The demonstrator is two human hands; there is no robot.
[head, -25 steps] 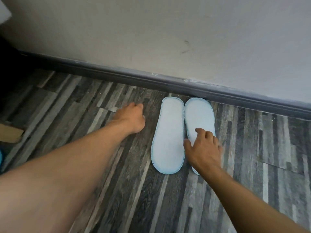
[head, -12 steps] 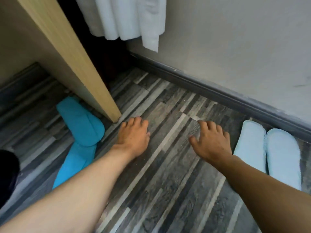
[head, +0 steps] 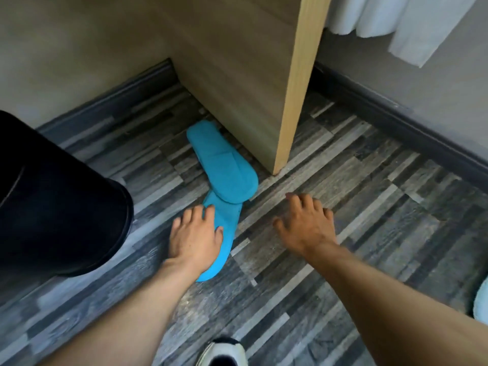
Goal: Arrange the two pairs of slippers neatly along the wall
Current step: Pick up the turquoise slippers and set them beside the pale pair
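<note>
Head view, items as found. Item one: bright turquoise cloth slipper (head: 223, 165), lying upper-side up beside the foot of the pale wooden wardrobe panel (head: 293, 101), its toe end resting across item two. Item two: second turquoise cloth slipper (head: 224, 233), angled toward me on the grey wood-pattern plank floor (head: 369, 207), partly under item one and partly under my left hand (head: 194, 237). The pair is crossed and untidy, well apart from the dark skirting board (head: 396, 120) on the right.

Left hand: flat, fingers spread, pressed on the near slipper, not yet gripping it. Right hand (head: 306, 225): spread, holding nothing, near the floor just right of the pair; whether it touches the floor I cannot tell.

Item three: pale blue slipper edge (head: 482, 302) at the right border, otherwise out of view.

Judgement: the turquoise pair remains to be gathered, straightened and carried to the wall; I take this as roughly the halfway stage.
</note>
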